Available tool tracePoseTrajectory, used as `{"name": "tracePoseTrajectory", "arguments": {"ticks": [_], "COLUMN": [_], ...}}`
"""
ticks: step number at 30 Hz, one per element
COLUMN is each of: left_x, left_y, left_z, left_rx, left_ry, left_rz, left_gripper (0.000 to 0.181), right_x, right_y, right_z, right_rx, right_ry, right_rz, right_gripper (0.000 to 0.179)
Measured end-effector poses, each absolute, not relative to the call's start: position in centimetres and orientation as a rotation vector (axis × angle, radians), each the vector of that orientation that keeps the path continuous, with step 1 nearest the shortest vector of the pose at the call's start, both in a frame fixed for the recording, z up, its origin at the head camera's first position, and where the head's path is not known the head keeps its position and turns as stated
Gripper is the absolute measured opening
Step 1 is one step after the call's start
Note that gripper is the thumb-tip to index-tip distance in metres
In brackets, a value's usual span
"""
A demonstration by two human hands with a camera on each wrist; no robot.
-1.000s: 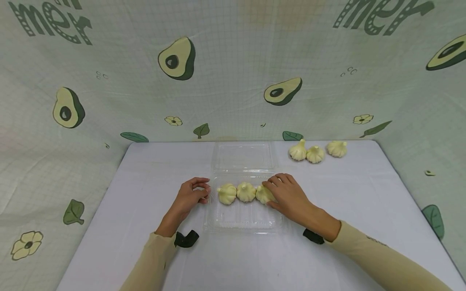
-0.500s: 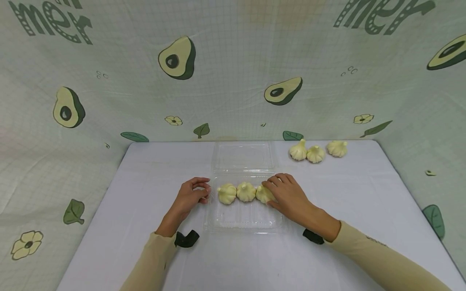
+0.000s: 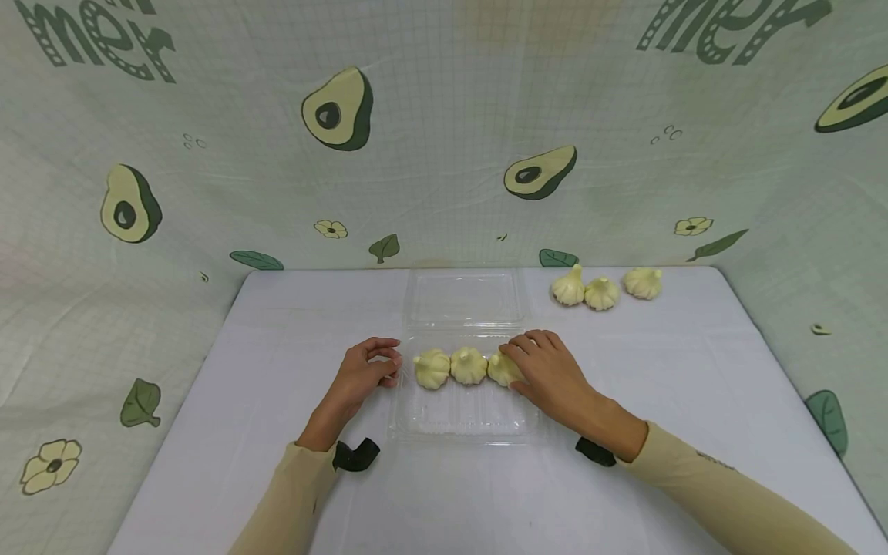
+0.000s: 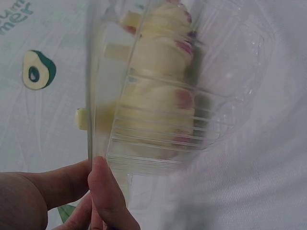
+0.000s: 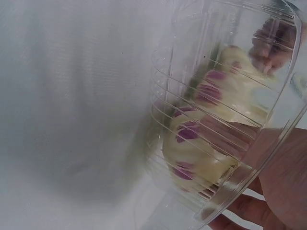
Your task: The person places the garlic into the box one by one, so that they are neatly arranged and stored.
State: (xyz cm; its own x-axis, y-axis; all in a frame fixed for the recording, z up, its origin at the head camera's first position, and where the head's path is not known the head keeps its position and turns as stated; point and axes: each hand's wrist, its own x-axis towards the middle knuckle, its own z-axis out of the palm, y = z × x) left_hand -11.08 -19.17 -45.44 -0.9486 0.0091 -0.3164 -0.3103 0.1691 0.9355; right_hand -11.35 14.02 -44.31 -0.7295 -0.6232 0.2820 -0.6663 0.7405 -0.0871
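Observation:
A clear plastic clamshell container [image 3: 461, 424] lies unfolded on the table, its lid [image 3: 465, 299] laid back toward the wall. Inside the base, a left garlic bulb [image 3: 432, 369], a middle garlic bulb [image 3: 469, 365] and a right garlic bulb [image 3: 502, 370] form a row. My right hand [image 3: 551, 374] grips the right bulb, partly covering it. In the right wrist view, the thumb [image 5: 230, 136] shows through the container's side wall against that bulb. My left hand [image 3: 362, 376] pinches the container's left rim between thumb [image 4: 106, 189] and fingers, as the left wrist view shows.
Three more garlic bulbs [image 3: 601, 294] sit at the table's back right, near the cloth wall [image 3: 444, 154] printed with avocados. White cloth [image 3: 291, 324] covers the table. A black band piece [image 3: 356, 455] hangs at the left wrist, another [image 3: 595, 452] at the right.

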Motion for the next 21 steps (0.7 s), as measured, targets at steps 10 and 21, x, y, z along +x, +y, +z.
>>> {"name": "tracePoseTrajectory", "arguments": {"ticks": [10, 21], "left_x": [-11.07, -11.22], "left_y": [-19.17, -19.12], "left_z": [-45.47, -45.47], "left_rx": [-0.302, -0.307], "left_ry": [2.199, 2.198], "left_rz": [1.848, 1.852], "left_gripper": [0.038, 0.039], "right_x": [-11.02, -10.46], "right_y": [14.04, 14.51], "right_z": [-44.16, -43.52], "right_rx": [0.990, 0.960], "right_ry": [-2.704, -2.685], "right_rz": [0.278, 0.302], "right_gripper": [0.059, 0.061]}}
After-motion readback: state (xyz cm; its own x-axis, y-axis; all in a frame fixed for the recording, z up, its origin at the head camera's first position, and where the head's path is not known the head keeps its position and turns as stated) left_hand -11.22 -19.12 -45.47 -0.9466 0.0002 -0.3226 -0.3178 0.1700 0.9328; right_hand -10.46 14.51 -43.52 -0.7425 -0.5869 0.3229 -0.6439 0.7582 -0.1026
